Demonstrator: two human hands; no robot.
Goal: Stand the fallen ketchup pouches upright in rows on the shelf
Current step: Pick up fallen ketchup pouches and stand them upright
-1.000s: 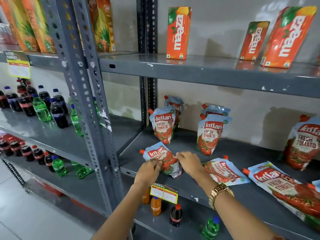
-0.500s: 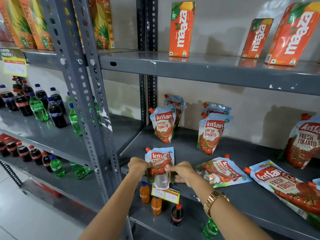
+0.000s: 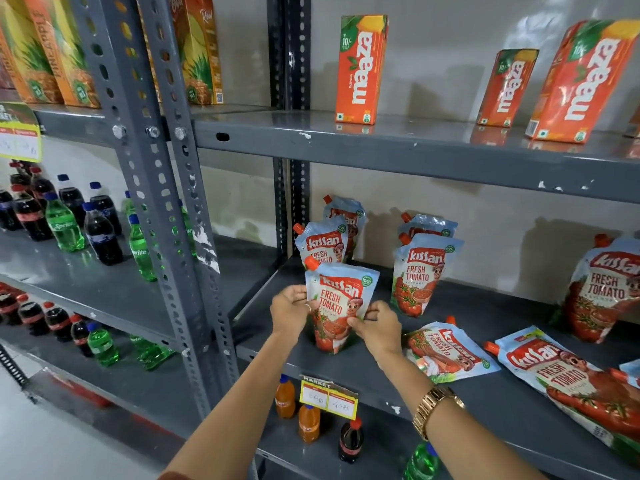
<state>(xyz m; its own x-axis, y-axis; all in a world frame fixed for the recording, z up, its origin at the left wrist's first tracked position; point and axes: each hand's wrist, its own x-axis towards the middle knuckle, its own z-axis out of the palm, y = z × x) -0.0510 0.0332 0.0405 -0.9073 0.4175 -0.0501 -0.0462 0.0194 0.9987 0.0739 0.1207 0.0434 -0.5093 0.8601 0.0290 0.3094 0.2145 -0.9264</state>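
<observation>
A Kissan ketchup pouch point(image 3: 337, 303) stands upright near the front left of the grey shelf point(image 3: 485, 403). My left hand point(image 3: 289, 308) grips its left edge and my right hand point(image 3: 379, 327) pinches its right edge. Two pouches stand behind it, the nearer one point(image 3: 322, 242) partly hidden. Two more stand to the right, the front one point(image 3: 420, 271) leaning slightly. Another upright pouch point(image 3: 604, 289) is at the far right. A fallen pouch point(image 3: 446, 351) lies flat just right of my right hand, and a larger fallen pouch point(image 3: 568, 379) lies beyond it.
Orange Maaza cartons point(image 3: 362, 69) stand on the shelf above. A slotted grey upright post point(image 3: 166, 202) rises at left, with soda bottles point(image 3: 65, 223) on the neighbouring rack. A yellow price tag point(image 3: 327, 398) hangs from the shelf edge; small bottles point(image 3: 308, 422) stand below.
Both hands lifted the front-left pouch from lying flat at the shelf edge and turned it upright, moving it slightly back onto the shelf. The camera view shifted a little.
</observation>
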